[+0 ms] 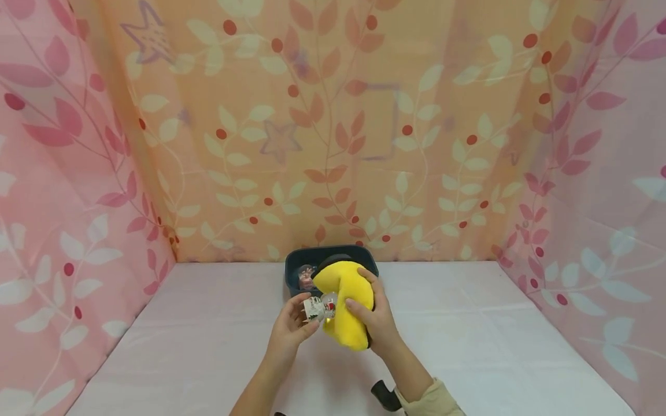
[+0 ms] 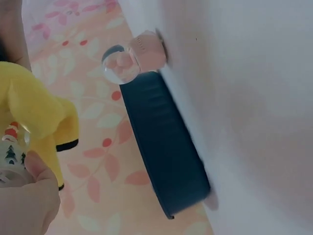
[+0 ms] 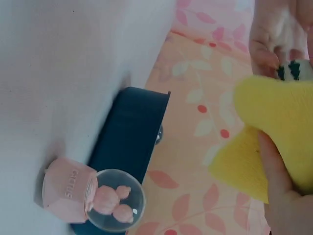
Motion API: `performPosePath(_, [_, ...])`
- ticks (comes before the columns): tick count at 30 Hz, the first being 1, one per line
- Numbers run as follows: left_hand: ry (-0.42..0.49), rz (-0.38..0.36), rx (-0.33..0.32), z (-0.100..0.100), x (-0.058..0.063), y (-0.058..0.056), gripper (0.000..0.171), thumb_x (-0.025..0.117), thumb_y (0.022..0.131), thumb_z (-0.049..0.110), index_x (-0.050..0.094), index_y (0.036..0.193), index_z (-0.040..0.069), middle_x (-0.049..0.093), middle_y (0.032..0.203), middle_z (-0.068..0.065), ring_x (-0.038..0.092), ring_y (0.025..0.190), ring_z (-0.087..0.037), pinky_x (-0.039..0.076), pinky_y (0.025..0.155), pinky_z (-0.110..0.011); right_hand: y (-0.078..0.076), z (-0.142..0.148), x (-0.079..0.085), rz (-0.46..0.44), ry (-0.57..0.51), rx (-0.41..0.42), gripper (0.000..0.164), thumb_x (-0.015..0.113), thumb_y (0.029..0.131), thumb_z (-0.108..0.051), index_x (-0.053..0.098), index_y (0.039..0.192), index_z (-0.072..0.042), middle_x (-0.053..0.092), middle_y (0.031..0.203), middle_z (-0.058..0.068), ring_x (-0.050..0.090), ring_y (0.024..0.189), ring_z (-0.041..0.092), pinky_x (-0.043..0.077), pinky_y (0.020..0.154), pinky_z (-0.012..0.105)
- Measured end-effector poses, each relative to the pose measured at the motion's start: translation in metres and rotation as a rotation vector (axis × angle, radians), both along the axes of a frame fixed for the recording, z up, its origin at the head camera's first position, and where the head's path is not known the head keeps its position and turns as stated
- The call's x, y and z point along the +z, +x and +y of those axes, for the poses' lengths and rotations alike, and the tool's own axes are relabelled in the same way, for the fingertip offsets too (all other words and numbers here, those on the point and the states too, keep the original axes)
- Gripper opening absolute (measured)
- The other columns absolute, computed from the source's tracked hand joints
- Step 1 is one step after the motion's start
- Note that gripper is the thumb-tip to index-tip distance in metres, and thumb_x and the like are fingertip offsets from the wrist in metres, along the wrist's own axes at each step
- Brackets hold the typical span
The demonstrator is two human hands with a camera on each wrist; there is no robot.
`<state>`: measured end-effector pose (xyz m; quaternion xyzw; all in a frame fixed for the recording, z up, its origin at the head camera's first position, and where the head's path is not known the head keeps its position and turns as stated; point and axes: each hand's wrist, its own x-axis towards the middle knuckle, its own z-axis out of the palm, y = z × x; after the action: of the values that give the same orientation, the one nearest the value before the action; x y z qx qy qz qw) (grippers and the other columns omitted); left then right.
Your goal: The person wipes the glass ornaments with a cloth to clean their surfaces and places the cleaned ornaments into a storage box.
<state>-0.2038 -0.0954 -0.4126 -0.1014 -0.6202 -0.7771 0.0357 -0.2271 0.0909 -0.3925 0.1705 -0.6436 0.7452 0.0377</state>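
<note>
My left hand (image 1: 291, 323) grips a small snow globe (image 1: 314, 309) by its white base, which is printed with green trees. The globe lies on its side, with a red and white figure inside its clear dome. In my right hand (image 1: 382, 318) is a fuzzy yellow cloth (image 1: 346, 280) with black edging, folded and pinched between thumb and fingers. The cloth meets the dome side of the globe and partly hides it. In the right wrist view the yellow cloth (image 3: 283, 122) covers most of the globe, leaving the tree-printed base (image 3: 296, 71) showing.
Behind the hands a dark blue bin (image 2: 161, 142) stands on the white table (image 1: 208, 335) against the patterned curtain (image 1: 333, 144). A pink snow globe (image 3: 71, 188) with pink figures stands close in front of the bin. A black curved piece (image 1: 385, 396) shows beside the right sleeve.
</note>
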Motion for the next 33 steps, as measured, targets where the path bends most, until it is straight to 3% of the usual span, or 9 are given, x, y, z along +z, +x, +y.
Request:
performPosePath(3, [-0.018, 0.01, 0.0, 0.001, 0.002, 0.001, 0.051, 0.065, 0.084, -0.011, 0.045, 0.131, -0.003, 0.05, 0.124, -0.016, 0.051, 0.096, -0.022, 0.048, 0.079, -0.021, 0.001, -0.002, -0.001, 0.015, 0.036, 0.075, 0.07, 0.064, 0.085, -0.008, 0.027, 0.145, -0.011, 0.04, 0.122, 0.017, 0.05, 0.1, 0.027, 0.048, 0.082, 0.035])
performPosePath(7, [-0.043, 0.023, 0.006, -0.001, 0.003, 0.003, 0.053, 0.066, 0.083, -0.012, 0.047, 0.132, -0.002, 0.05, 0.125, -0.018, 0.051, 0.097, -0.023, 0.048, 0.079, -0.021, 0.0, -0.005, -0.005, 0.021, 0.044, 0.1, 0.07, 0.065, 0.084, -0.006, 0.029, 0.144, -0.011, 0.041, 0.121, 0.017, 0.051, 0.099, 0.026, 0.049, 0.081, 0.034])
performPosePath(11, [-0.031, 0.013, 0.001, -0.003, 0.002, 0.003, 0.06, 0.066, 0.086, -0.006, 0.039, 0.139, -0.004, 0.045, 0.137, -0.022, 0.05, 0.116, -0.026, 0.046, 0.089, -0.021, 0.001, -0.009, -0.008, 0.015, 0.033, 0.054, 0.067, 0.066, 0.084, -0.005, 0.031, 0.141, -0.011, 0.042, 0.12, 0.016, 0.051, 0.099, 0.026, 0.05, 0.081, 0.034])
performPosePath(15, [-0.038, 0.009, -0.053, -0.002, 0.0, 0.0, 0.067, 0.064, 0.093, 0.006, 0.028, 0.148, -0.001, 0.041, 0.144, -0.025, 0.048, 0.125, -0.029, 0.044, 0.095, -0.023, 0.002, -0.014, -0.01, 0.036, 0.026, -0.034, 0.065, 0.068, 0.084, -0.004, 0.035, 0.14, -0.01, 0.044, 0.118, 0.016, 0.051, 0.098, 0.026, 0.051, 0.079, 0.033])
performPosePath(20, [-0.074, -0.018, -0.075, 0.001, 0.001, -0.002, 0.066, 0.059, 0.098, 0.019, 0.024, 0.151, 0.004, 0.048, 0.139, -0.023, 0.055, 0.115, -0.023, 0.046, 0.09, -0.026, 0.003, -0.016, -0.012, 0.066, 0.016, -0.113, 0.061, 0.068, 0.084, -0.002, 0.039, 0.137, -0.008, 0.045, 0.117, 0.018, 0.052, 0.096, 0.026, 0.051, 0.078, 0.031])
performPosePath(33, [-0.022, -0.138, -0.022, 0.01, -0.004, -0.001, 0.065, 0.052, 0.101, 0.032, 0.02, 0.145, -0.003, 0.053, 0.119, -0.018, 0.056, 0.095, -0.016, 0.047, 0.081, -0.024, 0.0, -0.016, -0.015, 0.012, 0.043, -0.175, 0.054, 0.065, 0.088, -0.001, 0.043, 0.136, -0.009, 0.045, 0.118, 0.016, 0.05, 0.096, 0.025, 0.049, 0.079, 0.032])
